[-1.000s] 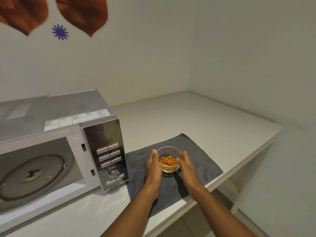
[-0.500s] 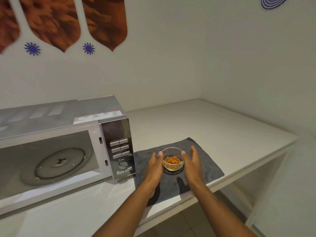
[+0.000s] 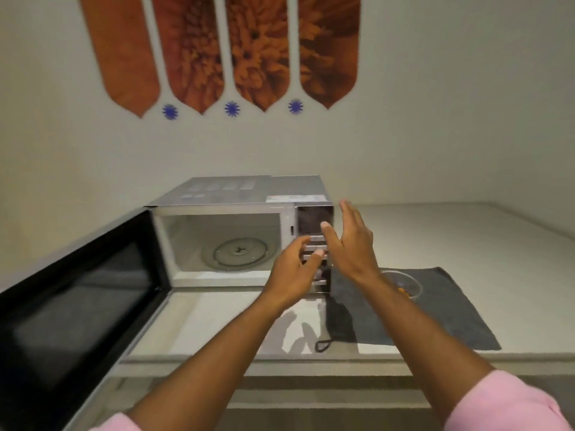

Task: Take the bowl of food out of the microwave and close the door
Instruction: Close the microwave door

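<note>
The glass bowl of orange food (image 3: 406, 287) stands on a dark grey cloth (image 3: 441, 312) to the right of the microwave, partly hidden behind my right forearm. The silver microwave (image 3: 245, 194) has an empty cavity with a glass turntable (image 3: 239, 254). Its black door (image 3: 77, 293) hangs wide open to the left. My left hand (image 3: 292, 275) and my right hand (image 3: 351, 241) hover in front of the control panel, fingers apart, holding nothing.
The white counter (image 3: 466, 231) runs right into a wall corner. Its front edge (image 3: 311, 362) lies just below my forearms. Brown and orange wall decals (image 3: 224, 48) hang above the microwave.
Both hands have let go of the bowl and moved left, up in front of the microwave's panel. The view has swung left, bringing the open door into sight.
</note>
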A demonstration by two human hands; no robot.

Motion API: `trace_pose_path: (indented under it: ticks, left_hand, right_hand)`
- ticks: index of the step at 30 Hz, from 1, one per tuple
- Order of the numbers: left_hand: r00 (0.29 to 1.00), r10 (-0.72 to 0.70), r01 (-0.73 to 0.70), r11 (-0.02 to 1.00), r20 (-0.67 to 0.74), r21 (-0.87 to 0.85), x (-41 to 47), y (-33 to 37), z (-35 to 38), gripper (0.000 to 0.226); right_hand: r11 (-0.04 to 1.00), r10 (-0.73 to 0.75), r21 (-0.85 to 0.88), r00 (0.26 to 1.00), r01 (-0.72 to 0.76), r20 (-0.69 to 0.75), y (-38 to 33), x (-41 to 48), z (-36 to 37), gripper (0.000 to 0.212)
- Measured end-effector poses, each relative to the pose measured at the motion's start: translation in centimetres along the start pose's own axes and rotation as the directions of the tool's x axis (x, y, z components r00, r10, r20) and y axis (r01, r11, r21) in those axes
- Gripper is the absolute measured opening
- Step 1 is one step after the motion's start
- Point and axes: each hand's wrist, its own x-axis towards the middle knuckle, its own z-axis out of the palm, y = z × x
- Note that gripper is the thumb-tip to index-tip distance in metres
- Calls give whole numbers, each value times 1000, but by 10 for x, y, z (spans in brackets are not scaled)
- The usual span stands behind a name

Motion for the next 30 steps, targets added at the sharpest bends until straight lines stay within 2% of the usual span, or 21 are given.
trace_pose_path:
  ticks: [5,10,13,18,20,23,25,28,30]
  left_hand:
    - [993,-2,22,984,-115,174,-2,-5,-78,61]
    - [982,10,60,928,-186,367,5,-16,-157,66]
    - [981,-4,112,826,-193,552,12,-12,-192,69]
    - [961,-124,274,560,-248,782,23,-6,-249,58]
    - [942,-183,335,477,-280,813,23,-7,-267,45]
    - [915,-252,395,412,-314,821,18,-12,-293,29]
    - [899,-309,418,401,-309,815,15,-20,-309,37]
    - [872,-406,445,427,-273,787,12,-31,-329,65]
    - [862,-448,453,465,-239,760,10,-34,-340,71]
  right_hand:
    - [958,-165,-215,979,188,122,-31,23,25,67]
    - [875,-179,-410,959,257,218,-43,39,54,78]
    - [838,-135,-483,954,255,269,-38,43,65,84]
    - [787,-109,-572,964,232,241,-40,42,75,89]
    - [775,-109,-589,966,231,237,-41,41,75,88]
    - [764,-111,-599,964,239,244,-40,42,74,86]
    - [764,-108,-598,961,243,254,-39,43,73,83]
    - [764,-97,-597,959,243,266,-38,43,72,80]
    - [771,-86,-593,961,232,264,-40,44,72,79]
